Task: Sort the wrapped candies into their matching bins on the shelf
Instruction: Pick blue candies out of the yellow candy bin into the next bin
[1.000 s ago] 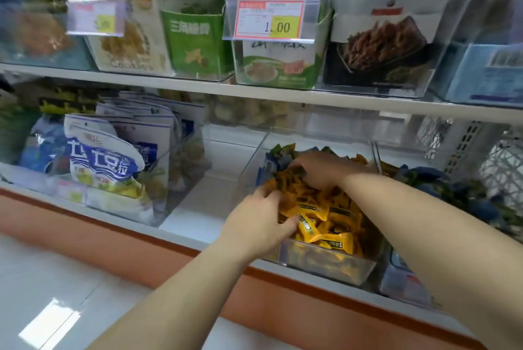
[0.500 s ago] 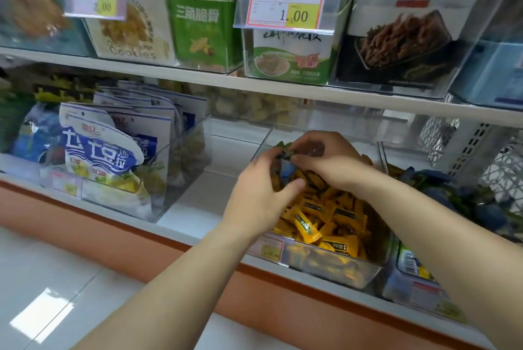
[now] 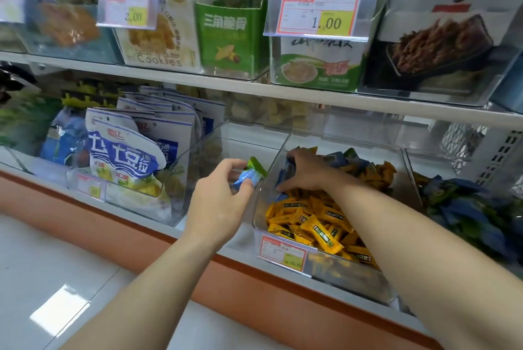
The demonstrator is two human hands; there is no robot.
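A clear plastic bin [image 3: 334, 138] on the lower shelf holds mostly yellow wrapped candies [image 3: 317, 222], with a few blue and green ones mixed in at the back [image 3: 343, 157]. My left hand [image 3: 223, 196] is just left of the bin, outside it, closed on blue and green wrapped candies [image 3: 250, 174]. My right hand [image 3: 305, 171] is inside the bin at its left rear, fingers curled on a dark blue candy [image 3: 288, 169] lying on the pile. A neighbouring bin at the right holds blue and green candies [image 3: 464, 202].
A clear bin of white and blue snack bags [image 3: 124, 162] stands to the left, with a bare strip of shelf [image 3: 240, 137] between it and the candy bin. The upper shelf [image 3: 283, 92] carries boxed snacks and price tags. An orange shelf edge [image 3: 254, 279] runs below.
My left hand has pulled out of the bin to its left, carrying blue and green candies. My right hand has shifted to the bin's left rear onto a blue candy.
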